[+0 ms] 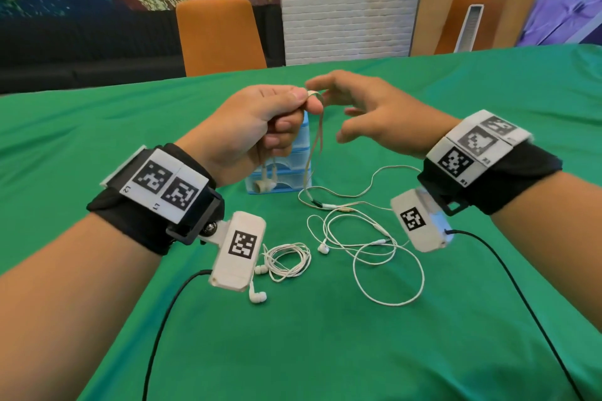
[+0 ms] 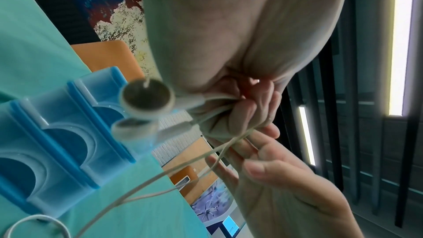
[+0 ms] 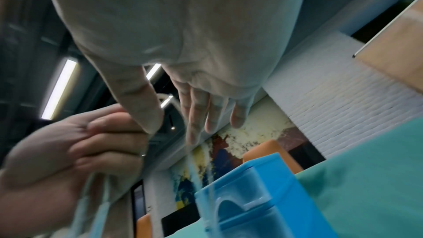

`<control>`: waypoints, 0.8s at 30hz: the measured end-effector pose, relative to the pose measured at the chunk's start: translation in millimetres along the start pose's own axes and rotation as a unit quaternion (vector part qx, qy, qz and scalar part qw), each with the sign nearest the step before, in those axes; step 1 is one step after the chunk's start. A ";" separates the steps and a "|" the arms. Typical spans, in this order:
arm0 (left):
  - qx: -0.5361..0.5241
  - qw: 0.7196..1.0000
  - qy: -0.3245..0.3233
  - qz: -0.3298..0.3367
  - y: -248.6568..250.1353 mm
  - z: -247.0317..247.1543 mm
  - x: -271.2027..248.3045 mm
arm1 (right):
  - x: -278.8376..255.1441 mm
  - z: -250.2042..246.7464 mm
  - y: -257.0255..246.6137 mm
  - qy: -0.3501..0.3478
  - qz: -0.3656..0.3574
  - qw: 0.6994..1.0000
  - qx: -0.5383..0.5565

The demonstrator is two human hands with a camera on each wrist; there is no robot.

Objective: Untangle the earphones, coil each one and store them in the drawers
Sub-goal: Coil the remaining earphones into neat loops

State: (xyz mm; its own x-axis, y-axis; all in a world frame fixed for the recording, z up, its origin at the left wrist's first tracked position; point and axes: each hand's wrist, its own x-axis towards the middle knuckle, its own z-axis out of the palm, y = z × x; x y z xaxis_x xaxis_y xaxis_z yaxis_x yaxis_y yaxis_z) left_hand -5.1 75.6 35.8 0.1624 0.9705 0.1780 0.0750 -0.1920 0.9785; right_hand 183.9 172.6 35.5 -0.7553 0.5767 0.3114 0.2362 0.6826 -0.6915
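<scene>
My left hand (image 1: 293, 107) is raised over the table and grips the beige earphones' cable (image 1: 317, 140). Its two earbuds (image 1: 265, 185) dangle below the fist, close-up as earbuds (image 2: 146, 97) in the left wrist view. The cable loops over my left forefinger and trails down to the green cloth. My right hand (image 1: 338, 101) is beside it with fingers spread and straight (image 3: 194, 115), the forefinger tip at the loop. The blue drawers (image 1: 294, 159) stand right behind my left hand. One white earphone set (image 1: 288, 259) lies coiled and another white earphone set (image 1: 374, 254) lies loose.
The green tablecloth (image 1: 325, 352) covers the whole table. An orange chair (image 1: 221, 36) stands at the far edge, with a second one (image 1: 472, 16) at the back right. Black camera cables (image 1: 521, 286) hang from both wrists.
</scene>
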 end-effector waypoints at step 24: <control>-0.170 0.963 0.182 0.102 -22.6 -16.5 10.9 | -0.3 48.3 1.3 -0.141 0.001 0.981 -0.133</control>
State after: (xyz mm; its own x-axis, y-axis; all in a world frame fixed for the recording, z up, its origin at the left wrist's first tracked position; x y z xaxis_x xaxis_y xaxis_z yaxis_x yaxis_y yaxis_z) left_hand -21.3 92.9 17.4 -0.2206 0.9165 0.3337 -0.2592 -0.3849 0.8858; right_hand 154.9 151.7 3.0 -0.8845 0.4575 0.0917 0.3615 0.7961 -0.4853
